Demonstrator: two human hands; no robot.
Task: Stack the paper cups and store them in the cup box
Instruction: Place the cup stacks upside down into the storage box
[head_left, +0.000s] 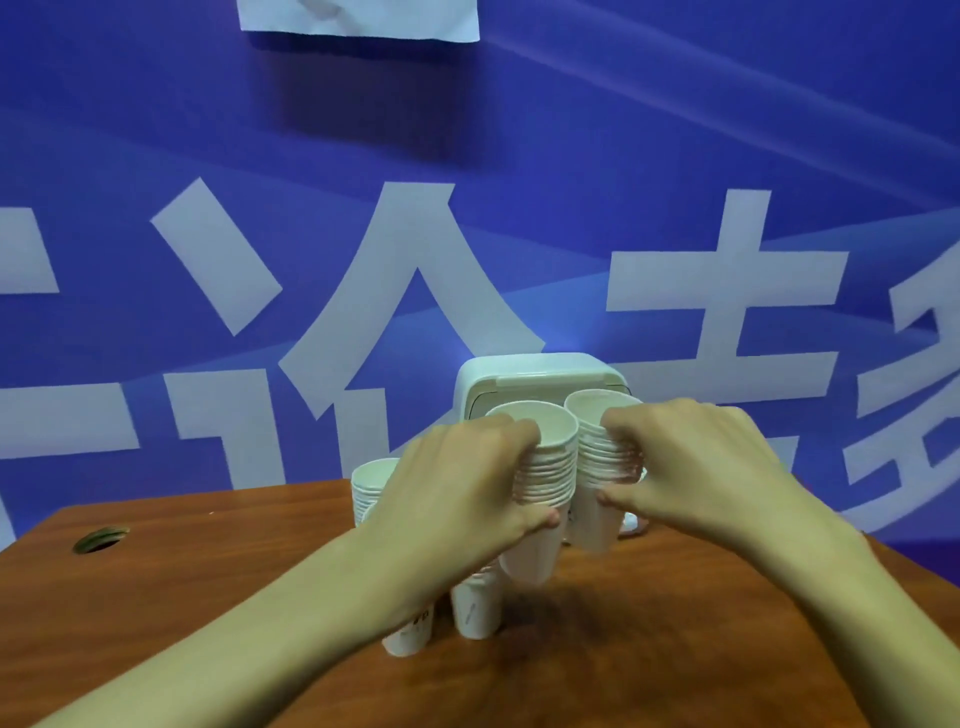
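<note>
The left hand (467, 483) holds a stack of white paper cups (545, 478) above the brown tabletop (208, 597). Its grip is curled around the stack, fingers at the rims and thumb lower on the bottom cup. The right hand (691, 467) holds a second stack (602, 457) in the same way, with its grip closed around the rims and the thumb pressing on the side. Both stacks are upright, slightly tilted, and stand just beside each other, nearly touching. The top cup of each stack is empty inside.

Directly behind them stands the white cup box (519, 379). Its lid seems to be closed, but the cups hide most of the front, so what is inside I cannot tell.

On the tabletop at the left stands a third stack (371, 483), partly covered by the left hand. Two more cup bottoms (475, 613) show under the left wrist. A round hole (98, 538) is in the tabletop far left. Behind is a blue banner (675, 156) with big white characters.
</note>
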